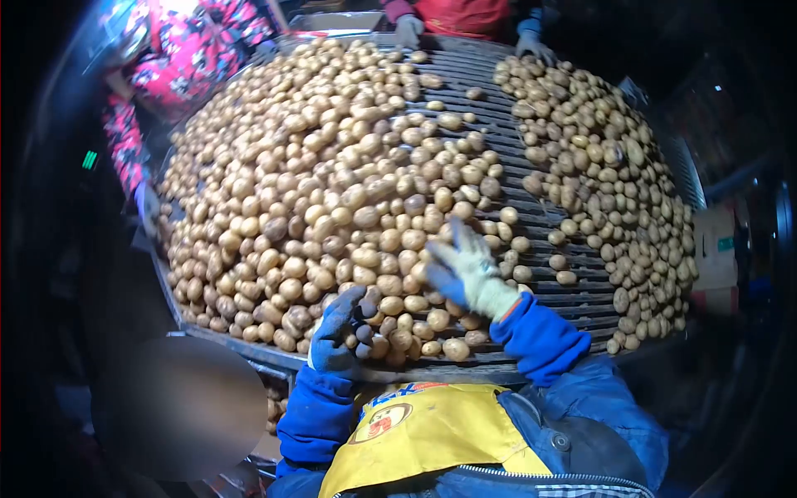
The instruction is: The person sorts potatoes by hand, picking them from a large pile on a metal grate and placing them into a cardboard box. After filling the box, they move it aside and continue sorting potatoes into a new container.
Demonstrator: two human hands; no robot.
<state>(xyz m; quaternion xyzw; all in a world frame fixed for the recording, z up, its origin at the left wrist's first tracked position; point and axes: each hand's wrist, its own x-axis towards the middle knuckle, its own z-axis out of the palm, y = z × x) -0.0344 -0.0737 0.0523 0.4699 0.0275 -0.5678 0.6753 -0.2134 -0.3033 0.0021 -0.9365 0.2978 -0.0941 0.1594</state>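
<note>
Hundreds of small potatoes (332, 191) are lying heaped on the ribbed metal counter (573, 295): a wide mound on the left and a narrower band along the right, with bare slats showing between. They are round to oval, tan-skinned and dull with dust. The person's left hand (340, 328), in a dark blue coated glove, is curling over the potatoes at the near edge, seemingly walling them in from the rim. Whether it is gripping one I cannot tell. The right hand (465, 270), in a pale knit glove with a blue palm, is hovering just above the heap, released, with fingers splaying wide. A co-worker's glove (148, 203) is resting at the left rim, and another glove (408, 29) at the far rim.
</note>
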